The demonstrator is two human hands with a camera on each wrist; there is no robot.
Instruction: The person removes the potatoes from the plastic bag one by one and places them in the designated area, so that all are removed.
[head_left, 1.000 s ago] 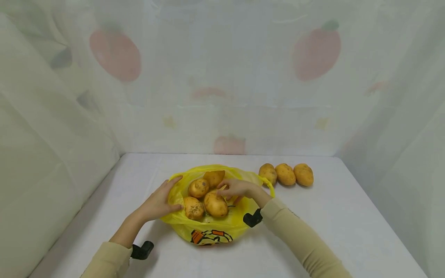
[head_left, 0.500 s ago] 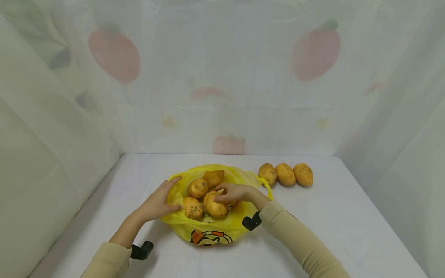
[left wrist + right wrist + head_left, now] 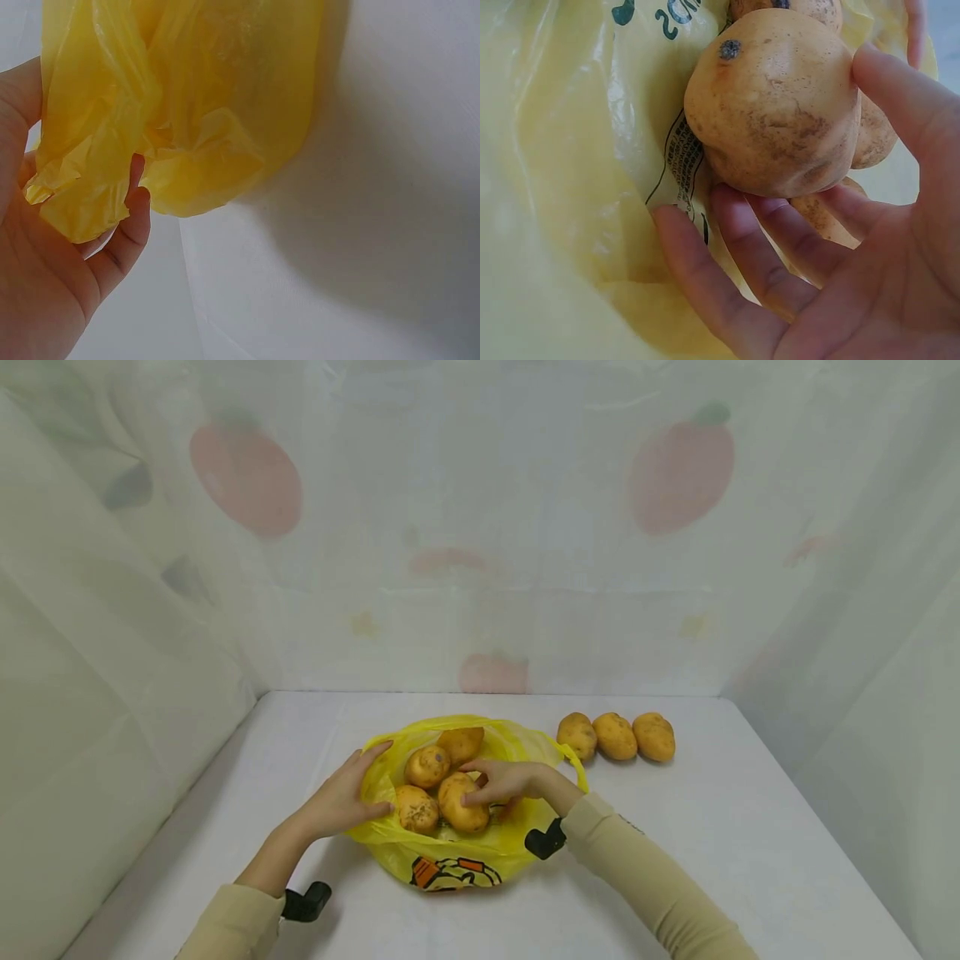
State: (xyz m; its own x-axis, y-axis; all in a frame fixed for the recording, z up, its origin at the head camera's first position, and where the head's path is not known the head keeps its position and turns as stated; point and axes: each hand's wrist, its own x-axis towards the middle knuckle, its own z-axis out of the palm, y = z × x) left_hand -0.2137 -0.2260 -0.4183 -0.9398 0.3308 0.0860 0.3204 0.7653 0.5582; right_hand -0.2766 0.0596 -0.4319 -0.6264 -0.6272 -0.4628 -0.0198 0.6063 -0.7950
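1. The right hand [image 3: 504, 781] has its thumb and fingers around a large potato [image 3: 457, 814], down inside the open yellow bag [image 3: 397, 852]; the thumb presses one side of the potato, and fingertips meet its underside.
2. The left hand [image 3: 341, 797] grips the rim of that bag, well to the left of the held potato, with loose plastic folded between thumb and fingers.
3. The bag contains four potatoes, counting the one in the grip. Just left of it sits a speckled potato [image 3: 417, 810]; beyond it and slightly left is a round potato [image 3: 428, 766]; farthest from the grip, by the back wall, lies another potato [image 3: 461, 743], partly covered.
4. Dark printing [image 3: 682, 154] shows on the plastic beside the held potato.
5. A handle loop [image 3: 579, 767] of the bag stands beyond the right wrist.
6. Outside the bag, beyond and to the right of the grip, three potatoes [image 3: 615, 737] lie in a row on the white table [image 3: 735, 835].
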